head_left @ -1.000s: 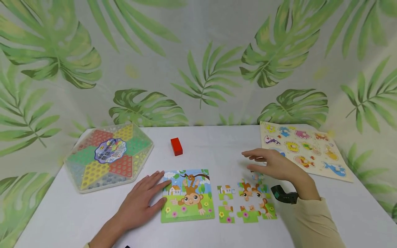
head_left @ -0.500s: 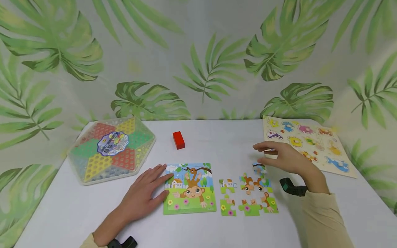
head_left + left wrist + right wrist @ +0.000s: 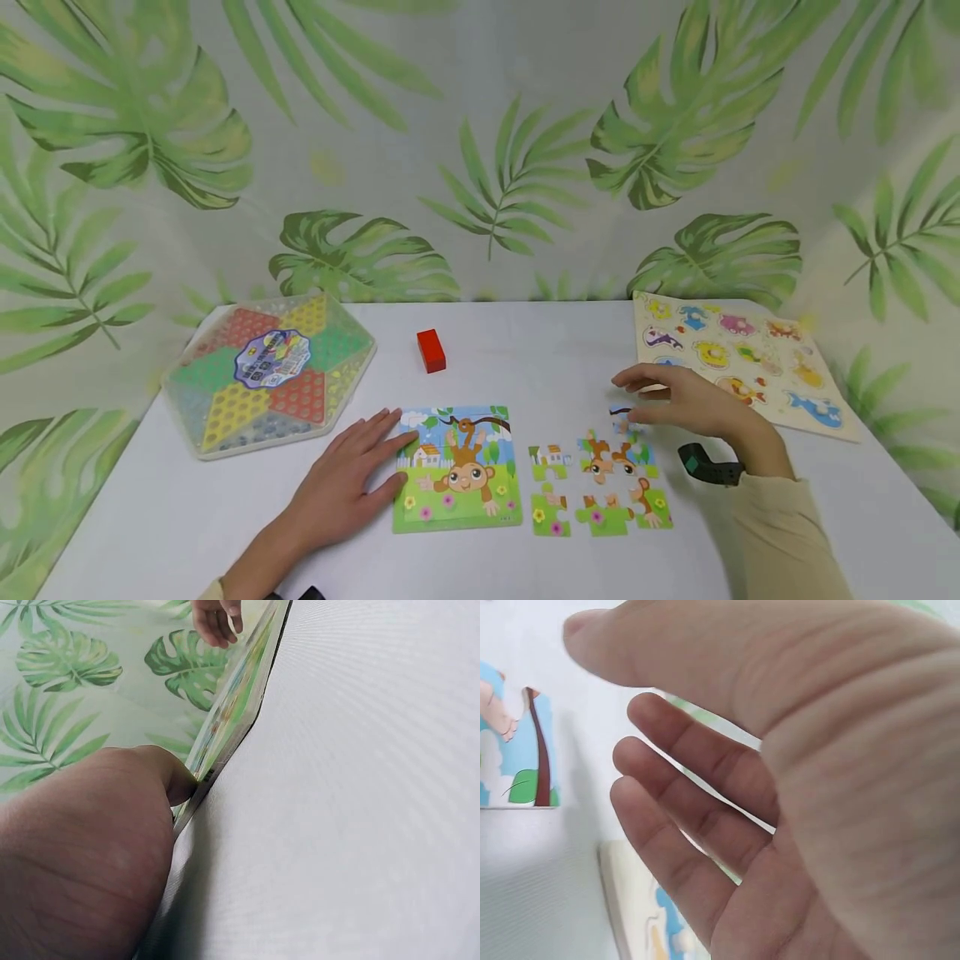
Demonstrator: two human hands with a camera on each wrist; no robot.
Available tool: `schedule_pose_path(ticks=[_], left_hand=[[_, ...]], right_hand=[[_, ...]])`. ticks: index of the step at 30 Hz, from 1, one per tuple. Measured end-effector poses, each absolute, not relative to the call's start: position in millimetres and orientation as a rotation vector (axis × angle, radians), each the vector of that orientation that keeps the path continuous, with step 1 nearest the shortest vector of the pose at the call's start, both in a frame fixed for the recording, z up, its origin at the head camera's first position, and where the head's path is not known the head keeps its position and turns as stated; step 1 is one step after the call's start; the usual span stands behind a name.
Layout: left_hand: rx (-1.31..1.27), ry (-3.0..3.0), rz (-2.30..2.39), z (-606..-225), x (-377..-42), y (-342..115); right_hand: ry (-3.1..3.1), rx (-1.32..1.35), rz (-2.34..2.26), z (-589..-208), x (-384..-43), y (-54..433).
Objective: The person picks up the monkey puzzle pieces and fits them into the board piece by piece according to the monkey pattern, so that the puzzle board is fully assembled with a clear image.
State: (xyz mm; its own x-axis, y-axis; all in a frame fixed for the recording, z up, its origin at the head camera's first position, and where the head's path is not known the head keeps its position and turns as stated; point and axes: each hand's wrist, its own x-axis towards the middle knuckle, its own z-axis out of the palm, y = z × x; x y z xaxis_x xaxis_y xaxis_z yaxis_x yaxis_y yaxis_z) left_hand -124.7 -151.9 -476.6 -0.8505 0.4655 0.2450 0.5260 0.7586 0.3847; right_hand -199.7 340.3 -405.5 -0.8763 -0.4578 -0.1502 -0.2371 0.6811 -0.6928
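Observation:
My left hand (image 3: 348, 479) rests at the left side of a square monkey jigsaw board (image 3: 459, 471), fingers stretched out and thumb touching its edge. In the left wrist view the thumb (image 3: 176, 776) meets the rim of the board. To the right lie loose jigsaw pieces: a house piece (image 3: 550, 458), a flower piece (image 3: 550, 514) and a joined group (image 3: 611, 471) with the monkey's face. My right hand (image 3: 690, 404) hovers beside a branch piece (image 3: 619, 417), fingers loosely bent. Nothing is between its fingers (image 3: 697, 750) in the right wrist view.
A hexagonal Chinese checkers board (image 3: 270, 375) lies at the back left. A red block (image 3: 431, 351) stands behind the jigsaw board. At the back right is a wooden peg puzzle (image 3: 738, 358) with animal shapes, partly behind my right hand.
My right hand has shifted a little to the right, uncovering more of the branch piece. The left hand stays at the jigsaw board; the head view has tilted slightly.

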Motion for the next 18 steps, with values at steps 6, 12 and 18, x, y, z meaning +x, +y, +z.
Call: schedule_pose_path(ticks=[6, 12, 18], left_hand=[[-0.797, -2.811, -0.67, -476.4, -122.1, -151.8], [-0.795, -2.807, -0.672, -476.8, -121.7, -151.5], [-0.807, -2.804, -0.676, -475.8, -123.8, -151.1]], right_hand=[[2.545, -0.555, -0.995, -416.1, -201.1, 341.3], [2.526, -0.547, -0.965, -417.9, -201.2, 344.4], [2.502, -0.571, -0.941, -417.0, -202.9, 349.4]])
